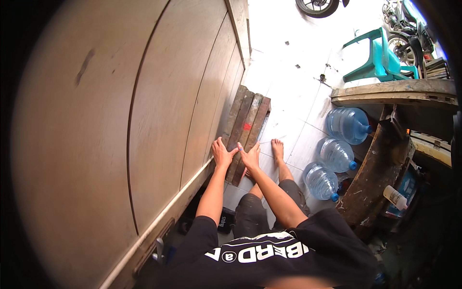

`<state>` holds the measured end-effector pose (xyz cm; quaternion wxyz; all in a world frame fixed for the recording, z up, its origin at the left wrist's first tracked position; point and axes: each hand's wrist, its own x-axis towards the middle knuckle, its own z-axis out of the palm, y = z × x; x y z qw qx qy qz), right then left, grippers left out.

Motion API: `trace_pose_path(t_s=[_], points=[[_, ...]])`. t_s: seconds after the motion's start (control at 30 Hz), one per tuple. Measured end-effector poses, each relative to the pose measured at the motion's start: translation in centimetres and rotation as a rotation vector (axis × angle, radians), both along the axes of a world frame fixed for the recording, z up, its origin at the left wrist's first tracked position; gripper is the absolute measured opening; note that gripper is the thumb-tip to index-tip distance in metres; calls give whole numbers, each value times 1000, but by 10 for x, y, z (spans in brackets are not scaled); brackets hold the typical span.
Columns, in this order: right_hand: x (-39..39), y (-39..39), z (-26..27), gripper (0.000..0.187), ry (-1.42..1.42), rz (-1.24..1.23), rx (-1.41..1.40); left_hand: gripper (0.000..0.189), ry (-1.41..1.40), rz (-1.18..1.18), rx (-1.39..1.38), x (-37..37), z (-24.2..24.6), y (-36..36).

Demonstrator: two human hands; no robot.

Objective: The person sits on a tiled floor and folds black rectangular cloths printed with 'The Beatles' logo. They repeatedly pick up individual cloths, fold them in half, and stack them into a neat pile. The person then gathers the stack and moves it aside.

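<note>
A slatted wooden bench top (pixel 246 124), with worn brown boards and a red paint mark, lies in front of me beside a large brown wooden panel (pixel 173 86). Over its near part is my left hand (pixel 222 153), fingers spread, at the edge next to the panel. My right hand (pixel 249 155) is just right of it, fingers apart and the thumb pointing towards the left thumb. Both hands seem to rest on or hover just over the boards; contact is unclear. Neither holds anything.
Several clear blue water jugs (pixel 335 153) lie on the tiled floor (pixel 296 133) at the right. Beyond them are a worn wooden shelf (pixel 375 166) and a white bottle (pixel 395 197). A green plastic chair (pixel 386 59) and motorcycles (pixel 404 47) are at the upper right.
</note>
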<state>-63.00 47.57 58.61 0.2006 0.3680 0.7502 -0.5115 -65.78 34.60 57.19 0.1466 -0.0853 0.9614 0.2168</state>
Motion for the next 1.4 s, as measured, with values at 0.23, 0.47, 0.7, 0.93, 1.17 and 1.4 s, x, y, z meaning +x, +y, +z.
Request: trace_pose_path(t_s=[0.23,0.47,0.7,0.93,1.17,1.4], points=[[20,30,2,106,-45,-78,69,93,-200,49,342,2,6,14],[29,53,12,115,-57,-168,238,102,-178,-27,285,-6,7,20],[27,53,9,103,-222,-246,287,116,-225,-33,-35,-13,0,39],[54,78,-2,90,-58,-235,273,97,-92,-121,53,3,3,65],[145,120,41,91,36,-130,364,93,87,-121,19,82,35,103],[301,172,77,94,89,81,458,92,-8,127,86,246,61,164]])
